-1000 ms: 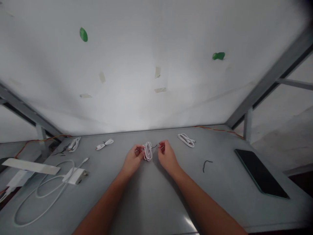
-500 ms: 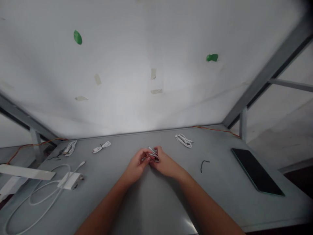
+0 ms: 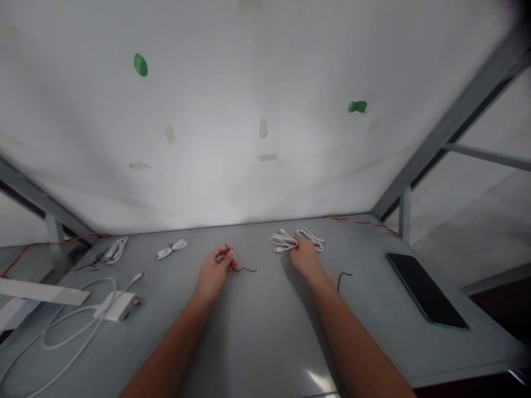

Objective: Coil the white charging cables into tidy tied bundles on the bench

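My left hand pinches a thin black twist tie, whose loose end sticks out to the right above the grey table. Over to the right, my right hand is closed on a coiled white cable. Just behind that hand lies a second coiled white cable, partly hidden by it. Another black twist tie rests beside my right forearm. To the left, a white cable bundle is bound in the middle with a black tie.
At the far left lie another coiled cable with black ties, a white charger with a long loose cable, and a white strip. A dark tablet-like slab lies at right. The white wall bounds the table's back.
My hands were together around the white cable and have separated. The right hand has carried the cable right, beside the other coil; the left has moved slightly left with the black twist tie.
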Motion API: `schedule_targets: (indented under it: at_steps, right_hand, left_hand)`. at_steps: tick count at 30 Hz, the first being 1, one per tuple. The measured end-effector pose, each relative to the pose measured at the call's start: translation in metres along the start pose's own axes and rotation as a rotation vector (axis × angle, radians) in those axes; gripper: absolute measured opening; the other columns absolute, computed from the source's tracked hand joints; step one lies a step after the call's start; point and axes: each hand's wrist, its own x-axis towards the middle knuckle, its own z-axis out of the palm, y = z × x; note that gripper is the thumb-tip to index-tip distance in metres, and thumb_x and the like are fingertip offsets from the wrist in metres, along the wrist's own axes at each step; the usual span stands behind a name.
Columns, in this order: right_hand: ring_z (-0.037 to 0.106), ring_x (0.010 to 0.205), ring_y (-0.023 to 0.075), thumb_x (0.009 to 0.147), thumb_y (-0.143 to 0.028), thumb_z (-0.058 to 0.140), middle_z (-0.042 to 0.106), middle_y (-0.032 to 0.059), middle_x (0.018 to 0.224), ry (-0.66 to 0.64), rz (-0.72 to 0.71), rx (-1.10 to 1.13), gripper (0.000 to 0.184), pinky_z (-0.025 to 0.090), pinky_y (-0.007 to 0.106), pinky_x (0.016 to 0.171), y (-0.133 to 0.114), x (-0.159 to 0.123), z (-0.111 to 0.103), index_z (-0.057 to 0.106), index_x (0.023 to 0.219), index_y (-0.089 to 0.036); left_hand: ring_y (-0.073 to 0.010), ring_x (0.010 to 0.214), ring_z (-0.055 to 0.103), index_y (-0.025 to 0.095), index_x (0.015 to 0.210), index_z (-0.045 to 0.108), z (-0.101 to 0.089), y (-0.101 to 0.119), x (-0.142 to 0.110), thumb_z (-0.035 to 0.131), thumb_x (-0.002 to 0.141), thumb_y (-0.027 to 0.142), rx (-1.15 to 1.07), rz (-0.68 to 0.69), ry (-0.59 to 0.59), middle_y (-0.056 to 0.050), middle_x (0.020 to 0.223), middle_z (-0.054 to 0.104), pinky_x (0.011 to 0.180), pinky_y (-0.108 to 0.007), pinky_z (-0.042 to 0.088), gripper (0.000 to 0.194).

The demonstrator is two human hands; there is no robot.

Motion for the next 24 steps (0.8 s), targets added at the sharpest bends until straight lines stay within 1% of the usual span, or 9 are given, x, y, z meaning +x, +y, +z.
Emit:
schedule_targets:
  at_steps: [2, 4, 6, 8, 10, 13, 15, 20, 24]
  right_hand:
    - [0.070, 0.089, 0.0294, 0.083, -0.002, 0.046, 0.073, 0.0181, 0.089, 0.064, 0.115, -0.077, 0.031, 0.050, 0.038, 0.081, 0.007, 0.003, -0.010, 0.074, 0.095, -0.011]
    - [0.070, 0.093, 0.0321, 0.085, -0.005, 0.046, 0.073, 0.0238, 0.101, 0.143, 0.196, -0.150, 0.035, 0.051, 0.041, 0.083, 0.006, 0.001, -0.019, 0.074, 0.106, -0.007]
    - [0.067, 0.107, 0.0374, 0.086, -0.007, 0.050, 0.066, 0.0320, 0.122, 0.244, 0.193, -0.235, 0.038, 0.050, 0.047, 0.091, -0.002, -0.005, -0.024, 0.070, 0.118, -0.003]
    - [0.061, 0.122, 0.0408, 0.087, -0.011, 0.056, 0.058, 0.0339, 0.136, 0.315, 0.102, -0.272, 0.041, 0.047, 0.050, 0.102, -0.017, -0.012, -0.024, 0.067, 0.125, -0.002]
    - [0.060, 0.125, 0.0367, 0.091, -0.017, 0.058, 0.062, 0.0281, 0.135, 0.221, -0.049, -0.150, 0.040, 0.045, 0.048, 0.108, -0.033, -0.021, -0.015, 0.066, 0.128, -0.006]
    - [0.070, 0.099, 0.0252, 0.100, -0.028, 0.056, 0.076, 0.0143, 0.111, -0.204, -0.175, 0.191, 0.035, 0.053, 0.038, 0.093, -0.055, -0.034, 0.007, 0.069, 0.129, -0.014]
    - [0.071, 0.087, 0.0222, 0.100, -0.031, 0.057, 0.079, 0.0096, 0.100, -0.404, -0.187, 0.329, 0.031, 0.054, 0.034, 0.084, -0.065, -0.043, 0.021, 0.073, 0.124, -0.018]
    - [0.070, 0.090, 0.0212, 0.095, -0.023, 0.061, 0.080, 0.0073, 0.098, -0.414, -0.281, 0.408, 0.021, 0.051, 0.032, 0.085, -0.072, -0.050, 0.032, 0.082, 0.100, -0.020]
    - [0.068, 0.076, 0.0191, 0.093, -0.022, 0.060, 0.078, 0.0046, 0.083, -0.422, -0.204, 0.429, 0.023, 0.050, 0.028, 0.075, -0.072, -0.049, 0.026, 0.082, 0.087, -0.019]
  left_hand:
    - [-0.0167, 0.063, 0.068, 0.016, 0.093, 0.070, -0.001, 0.000, 0.001, 0.089, 0.065, 0.055, -0.020, -0.010, 0.028, 0.001, 0.073, 0.066, 0.071, -0.035, 0.060, 0.051]
    - [-0.0162, 0.065, 0.067, 0.016, 0.089, 0.072, -0.002, 0.001, 0.002, 0.088, 0.066, 0.054, -0.013, 0.009, 0.041, 0.000, 0.074, 0.067, 0.072, -0.034, 0.059, 0.047]
    - [-0.0156, 0.065, 0.064, 0.017, 0.086, 0.075, -0.003, 0.002, 0.003, 0.088, 0.067, 0.052, 0.031, 0.045, 0.043, 0.000, 0.071, 0.068, 0.069, -0.030, 0.055, 0.042]
    - [-0.0151, 0.063, 0.060, 0.018, 0.084, 0.076, -0.003, 0.002, 0.003, 0.086, 0.069, 0.050, 0.076, 0.075, 0.045, 0.000, 0.067, 0.066, 0.064, -0.028, 0.050, 0.037]
    - [-0.0151, 0.061, 0.058, 0.018, 0.083, 0.076, -0.003, 0.003, 0.003, 0.085, 0.070, 0.050, 0.090, 0.079, 0.040, 0.000, 0.065, 0.066, 0.062, -0.027, 0.048, 0.035]
    - [-0.0153, 0.062, 0.061, 0.018, 0.083, 0.075, 0.000, 0.002, 0.002, 0.085, 0.069, 0.050, 0.075, 0.064, 0.026, -0.001, 0.067, 0.067, 0.064, -0.027, 0.050, 0.036]
    - [-0.0154, 0.062, 0.062, 0.017, 0.084, 0.075, 0.002, 0.002, -0.001, 0.087, 0.067, 0.051, 0.049, 0.045, 0.019, -0.001, 0.068, 0.069, 0.065, -0.028, 0.051, 0.039]
    - [-0.0170, 0.069, 0.065, 0.017, 0.080, 0.072, 0.008, 0.003, -0.006, 0.091, 0.063, 0.058, -0.069, -0.045, -0.030, -0.002, 0.073, 0.068, 0.064, -0.030, 0.057, 0.048]
    - [-0.0171, 0.071, 0.065, 0.017, 0.079, 0.072, 0.008, 0.004, -0.006, 0.091, 0.062, 0.058, -0.180, -0.071, 0.067, -0.002, 0.075, 0.066, 0.057, -0.027, 0.055, 0.049]
